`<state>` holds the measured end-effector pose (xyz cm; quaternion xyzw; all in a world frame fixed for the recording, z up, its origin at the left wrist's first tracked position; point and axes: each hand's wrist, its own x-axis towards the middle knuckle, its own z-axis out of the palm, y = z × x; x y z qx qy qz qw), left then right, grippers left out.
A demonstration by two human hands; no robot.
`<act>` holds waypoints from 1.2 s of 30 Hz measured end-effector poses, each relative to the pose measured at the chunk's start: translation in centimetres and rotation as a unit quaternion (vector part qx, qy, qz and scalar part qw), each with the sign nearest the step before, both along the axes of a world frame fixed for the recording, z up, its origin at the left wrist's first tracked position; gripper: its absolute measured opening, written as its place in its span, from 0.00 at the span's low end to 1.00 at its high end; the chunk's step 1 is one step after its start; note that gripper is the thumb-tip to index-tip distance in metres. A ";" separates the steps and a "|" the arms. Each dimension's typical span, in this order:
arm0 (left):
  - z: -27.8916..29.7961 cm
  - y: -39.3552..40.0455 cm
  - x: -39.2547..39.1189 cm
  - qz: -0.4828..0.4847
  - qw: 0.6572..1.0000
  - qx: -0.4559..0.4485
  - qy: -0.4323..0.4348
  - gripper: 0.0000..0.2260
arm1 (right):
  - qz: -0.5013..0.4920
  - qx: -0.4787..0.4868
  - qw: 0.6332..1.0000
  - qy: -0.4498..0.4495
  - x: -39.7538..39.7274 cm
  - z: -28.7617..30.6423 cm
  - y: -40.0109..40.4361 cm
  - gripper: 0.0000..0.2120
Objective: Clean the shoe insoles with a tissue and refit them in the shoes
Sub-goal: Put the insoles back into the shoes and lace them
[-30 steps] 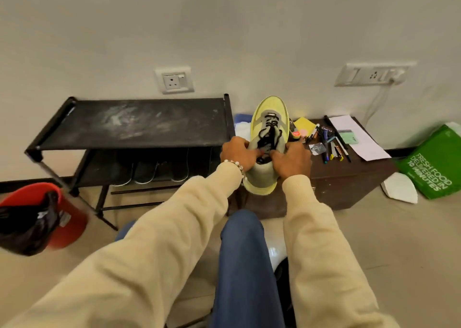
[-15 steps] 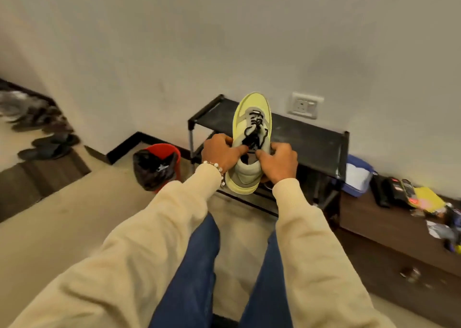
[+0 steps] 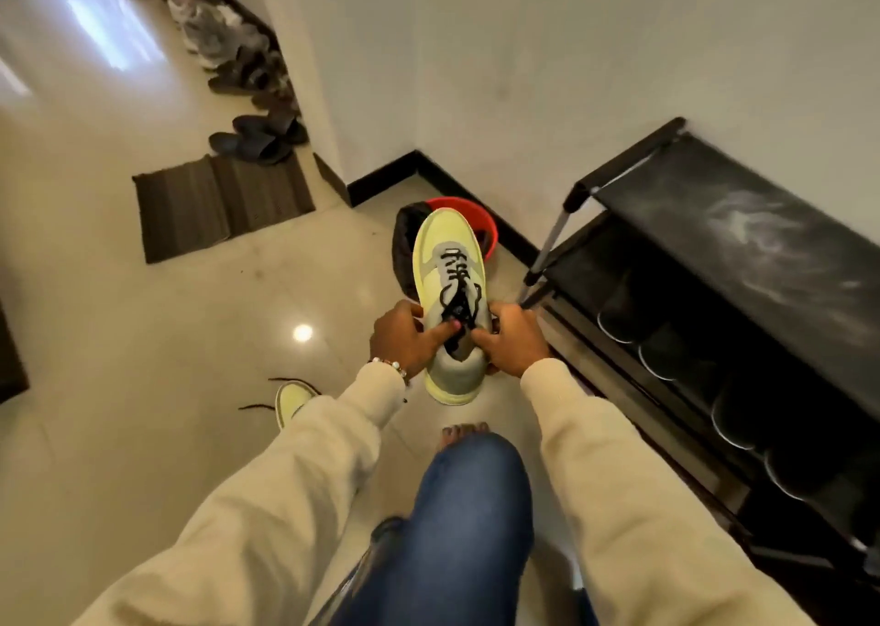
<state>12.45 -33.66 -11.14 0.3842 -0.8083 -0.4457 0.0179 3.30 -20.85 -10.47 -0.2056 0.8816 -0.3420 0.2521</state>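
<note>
Above glossy floor [image 3: 143,435], shoe [image 3: 452,292] sits between both hands' grip.

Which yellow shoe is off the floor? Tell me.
The yellow shoe gripped by both hands; the other shoe lies on the floor behind the left sleeve.

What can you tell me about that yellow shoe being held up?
The yellow shoe is a pale yellow-green sneaker with grey panels, loose black laces and a thick pale sole. It is held above the floor, toe pointing away. The left hand and right hand grip its sides near the opening, thumbs on the tongue.
</note>
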 end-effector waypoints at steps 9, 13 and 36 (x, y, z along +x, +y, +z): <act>-18.8 -4.4 3.9 0.116 0.986 0.084 -0.084 0.37 | 0.184 0.068 0.974 -0.116 -0.5 -19.4 -7.9 0.14; -27.7 -5.7 5.5 0.137 0.972 0.121 -0.146 0.36 | 0.200 0.091 0.959 -0.180 0.9 -28.0 -9.8 0.15; -34.3 -9.4 16.8 0.481 0.810 0.173 -0.287 0.23 | 0.437 0.107 0.866 -0.217 8.9 -32.5 -16.7 0.20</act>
